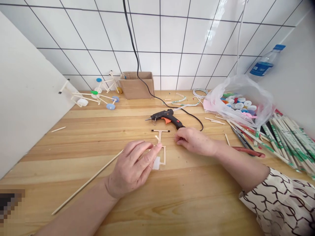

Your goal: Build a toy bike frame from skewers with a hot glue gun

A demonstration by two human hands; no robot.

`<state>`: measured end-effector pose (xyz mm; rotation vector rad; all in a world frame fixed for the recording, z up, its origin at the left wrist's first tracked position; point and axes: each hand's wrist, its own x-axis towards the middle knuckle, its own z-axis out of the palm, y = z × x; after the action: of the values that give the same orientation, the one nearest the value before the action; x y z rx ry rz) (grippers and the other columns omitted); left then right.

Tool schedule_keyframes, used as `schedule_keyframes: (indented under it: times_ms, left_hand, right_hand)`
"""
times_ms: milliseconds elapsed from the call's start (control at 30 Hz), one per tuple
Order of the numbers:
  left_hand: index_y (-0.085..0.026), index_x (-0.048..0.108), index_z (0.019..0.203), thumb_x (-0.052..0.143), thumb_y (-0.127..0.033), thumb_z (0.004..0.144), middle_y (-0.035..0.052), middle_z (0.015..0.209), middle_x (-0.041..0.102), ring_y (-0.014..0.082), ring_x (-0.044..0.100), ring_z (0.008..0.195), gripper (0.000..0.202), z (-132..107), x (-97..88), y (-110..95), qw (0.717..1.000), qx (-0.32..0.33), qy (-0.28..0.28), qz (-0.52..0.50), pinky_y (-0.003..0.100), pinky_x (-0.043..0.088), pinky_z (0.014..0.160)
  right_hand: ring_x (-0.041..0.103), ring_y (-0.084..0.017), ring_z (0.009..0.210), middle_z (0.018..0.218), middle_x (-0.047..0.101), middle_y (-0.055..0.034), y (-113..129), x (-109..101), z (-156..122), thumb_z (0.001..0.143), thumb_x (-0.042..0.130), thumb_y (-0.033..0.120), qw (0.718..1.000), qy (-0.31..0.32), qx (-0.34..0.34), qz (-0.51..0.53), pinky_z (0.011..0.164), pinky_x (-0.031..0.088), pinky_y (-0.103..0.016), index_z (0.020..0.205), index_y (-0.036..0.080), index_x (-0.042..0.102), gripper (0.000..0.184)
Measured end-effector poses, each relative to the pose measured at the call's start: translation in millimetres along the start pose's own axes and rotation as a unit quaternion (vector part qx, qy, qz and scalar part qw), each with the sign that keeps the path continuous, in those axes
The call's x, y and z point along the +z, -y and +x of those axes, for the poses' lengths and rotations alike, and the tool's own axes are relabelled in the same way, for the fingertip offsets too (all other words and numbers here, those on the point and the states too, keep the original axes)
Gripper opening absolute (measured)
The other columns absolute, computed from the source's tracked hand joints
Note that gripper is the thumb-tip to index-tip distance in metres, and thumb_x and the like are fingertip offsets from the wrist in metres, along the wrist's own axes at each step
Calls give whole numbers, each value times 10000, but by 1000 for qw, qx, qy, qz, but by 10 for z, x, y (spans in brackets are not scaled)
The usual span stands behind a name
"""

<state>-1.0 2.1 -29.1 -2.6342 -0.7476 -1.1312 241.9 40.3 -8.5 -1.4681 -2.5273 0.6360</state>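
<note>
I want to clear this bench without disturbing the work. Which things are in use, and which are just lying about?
In use: left hand pinching the stick frame; right hand beside the glue gun.
Lying about: long skewer, cardboard box, bag of caps, scissors, water bottle, stick-and-cap models.

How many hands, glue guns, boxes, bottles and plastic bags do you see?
Hands: 2, the left hand pinching the stick frame and the right hand by the glue gun
Glue gun: 1
Cardboard box: 1
Water bottle: 1
Plastic bag of caps: 1
Total: 6
</note>
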Motion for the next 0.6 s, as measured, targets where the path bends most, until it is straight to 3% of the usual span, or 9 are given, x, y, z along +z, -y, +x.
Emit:
schedule_keyframes:
  times_ms: [133, 333, 467, 600]
  left_hand:
    - [-134, 510, 1282, 520, -46, 830, 107, 995, 616, 211, 589, 934, 461, -4, -2, 0, 1000, -3, -1, -1, 359, 516, 832]
    - [-137, 502, 1286, 521, -46, 833, 105, 996, 613, 211, 584, 940, 463, -14, 0, 1, 1000, -5, 4, -3, 362, 513, 834]
    - [-105, 524, 1249, 530, -24, 818, 116, 997, 601, 216, 573, 948, 438, -1, -3, 0, 1000, 0, 3, -6, 363, 506, 837]
    - [-78, 537, 1216, 541, -5, 805, 120, 992, 594, 218, 567, 955, 418, 8, -6, -1, 1000, 6, -2, -6, 359, 500, 843]
  right_hand:
    - [530, -149, 702, 749, 603, -17, 48, 11, -7, 769, 532, 60, 999, -30, 9, 23, 637, 388, -261, 697, 185, 541, 145]
    - [479, -117, 614, 676, 535, 21, 8, -26, 9, 785, 484, 134, 962, -148, 29, 229, 583, 392, -244, 735, 195, 482, 79]
    - [479, -105, 590, 651, 527, 34, -40, 9, 31, 755, 560, 152, 957, -135, 30, 256, 565, 398, -231, 733, 183, 530, 48]
    - [510, -105, 613, 689, 575, 20, -25, 105, 40, 746, 575, 83, 980, -105, 23, 165, 596, 405, -231, 750, 177, 579, 94]
